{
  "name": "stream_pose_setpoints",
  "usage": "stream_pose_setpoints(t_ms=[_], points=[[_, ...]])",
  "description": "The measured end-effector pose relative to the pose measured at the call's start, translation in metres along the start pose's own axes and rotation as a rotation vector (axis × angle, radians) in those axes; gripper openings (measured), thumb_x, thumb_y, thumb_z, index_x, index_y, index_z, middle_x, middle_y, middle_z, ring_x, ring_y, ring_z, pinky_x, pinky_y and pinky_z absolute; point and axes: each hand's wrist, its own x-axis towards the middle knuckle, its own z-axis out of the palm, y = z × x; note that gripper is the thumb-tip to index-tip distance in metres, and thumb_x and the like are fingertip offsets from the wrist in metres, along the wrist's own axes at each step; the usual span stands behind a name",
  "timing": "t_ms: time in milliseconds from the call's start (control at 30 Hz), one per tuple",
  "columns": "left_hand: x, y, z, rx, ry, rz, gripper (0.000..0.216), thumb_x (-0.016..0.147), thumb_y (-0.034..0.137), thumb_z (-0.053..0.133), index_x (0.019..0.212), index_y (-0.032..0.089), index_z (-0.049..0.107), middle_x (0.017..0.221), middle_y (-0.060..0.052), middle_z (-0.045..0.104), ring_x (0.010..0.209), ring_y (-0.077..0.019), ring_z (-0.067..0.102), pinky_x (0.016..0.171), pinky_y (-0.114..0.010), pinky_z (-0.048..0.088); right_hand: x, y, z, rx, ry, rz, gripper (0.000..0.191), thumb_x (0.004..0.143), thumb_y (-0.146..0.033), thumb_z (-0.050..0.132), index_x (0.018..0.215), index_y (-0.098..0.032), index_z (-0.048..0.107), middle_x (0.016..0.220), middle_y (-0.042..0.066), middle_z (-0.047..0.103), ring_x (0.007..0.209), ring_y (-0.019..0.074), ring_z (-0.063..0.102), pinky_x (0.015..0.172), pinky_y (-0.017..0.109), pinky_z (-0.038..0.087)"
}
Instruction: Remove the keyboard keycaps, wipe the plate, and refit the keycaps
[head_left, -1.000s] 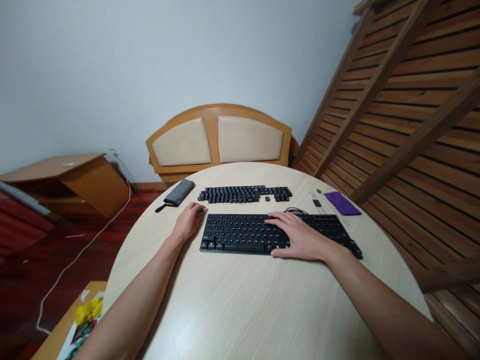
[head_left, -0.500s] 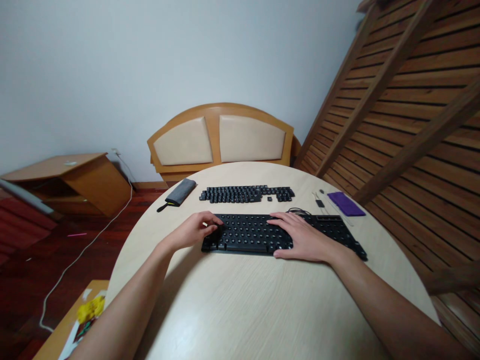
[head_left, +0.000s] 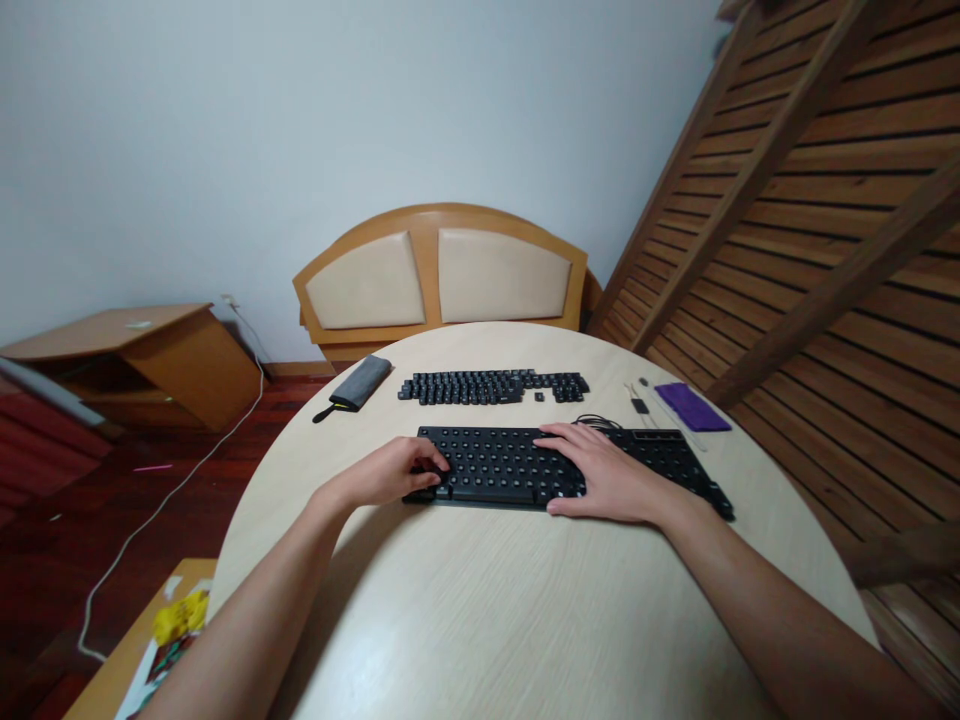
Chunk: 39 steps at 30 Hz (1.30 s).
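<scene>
A black keyboard with its keycaps off lies across the middle of the round table. At its left end is my left hand, fingers curled and thumb close to the index finger over the lower left key positions. Whatever may be between those fingertips is hidden. My right hand rests spread on the right half of the keyboard, thumb along the front edge and fingers reaching to the back edge. Behind it, loose black keycaps lie in rows like a keyboard layout, with a single keycap slightly apart.
A grey pouch with a black loop lies at the table's left. On the right are a purple cloth and a small dark item with thin sticks. The keyboard's cable is coiled behind it. A slatted wooden panel leans at right.
My left hand has moved down along the keyboard's left end, from the upper rows toward the lower left corner. My right hand stays where it was.
</scene>
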Motion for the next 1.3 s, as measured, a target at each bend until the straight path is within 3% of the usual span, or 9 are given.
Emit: stream_pose_setpoints(t_ms=[367, 633, 1000, 1300], points=[[-0.001, -0.006, -0.003, -0.072, 0.008, -0.065, 0.029, 0.09, 0.033, 0.059, 0.108, 0.013, 0.071, 0.097, -0.009, 0.075, 0.083, -0.0187, 0.066, 0.073, -0.029, 0.051, 0.0, 0.003, 0.002, -0.008, -0.003, 0.002, 0.084, 0.073, -0.07, 0.07, 0.143, -0.027, 0.053, 0.154, 0.01, 0.043, 0.139, 0.0374, 0.041, 0.119, 0.058, 0.026], [0.0, -0.006, -0.004, -0.015, -0.002, 0.031, 0.024, 0.091, 0.029, 0.059, 0.101, 0.016, 0.076, 0.096, -0.007, 0.078, 0.081, -0.0174, 0.069, 0.074, -0.028, 0.053, 0.0, 0.002, 0.001, -0.003, -0.004, 0.005, 0.083, 0.073, -0.069, 0.071, 0.142, -0.027, 0.053, 0.154, 0.01, 0.042, 0.139, 0.0364, 0.04, 0.119, 0.056, 0.026], [0.0, 0.003, -0.002, 0.181, 0.027, 0.149, 0.022, 0.093, 0.025, 0.057, 0.099, 0.019, 0.077, 0.101, -0.008, 0.077, 0.088, -0.0184, 0.07, 0.082, -0.029, 0.053, 0.0, 0.0, 0.0, -0.001, -0.003, 0.001, 0.083, 0.073, -0.069, 0.07, 0.143, -0.027, 0.052, 0.154, 0.01, 0.042, 0.138, 0.0371, 0.04, 0.118, 0.057, 0.028], [0.001, 0.011, 0.004, 0.329, 0.004, 0.141, 0.023, 0.093, 0.018, 0.055, 0.099, 0.018, 0.078, 0.105, -0.01, 0.075, 0.091, -0.0211, 0.07, 0.084, -0.033, 0.052, 0.0, 0.001, 0.001, 0.004, 0.002, -0.002, 0.083, 0.073, -0.069, 0.071, 0.142, -0.027, 0.053, 0.153, 0.011, 0.043, 0.138, 0.0365, 0.041, 0.118, 0.057, 0.028]])
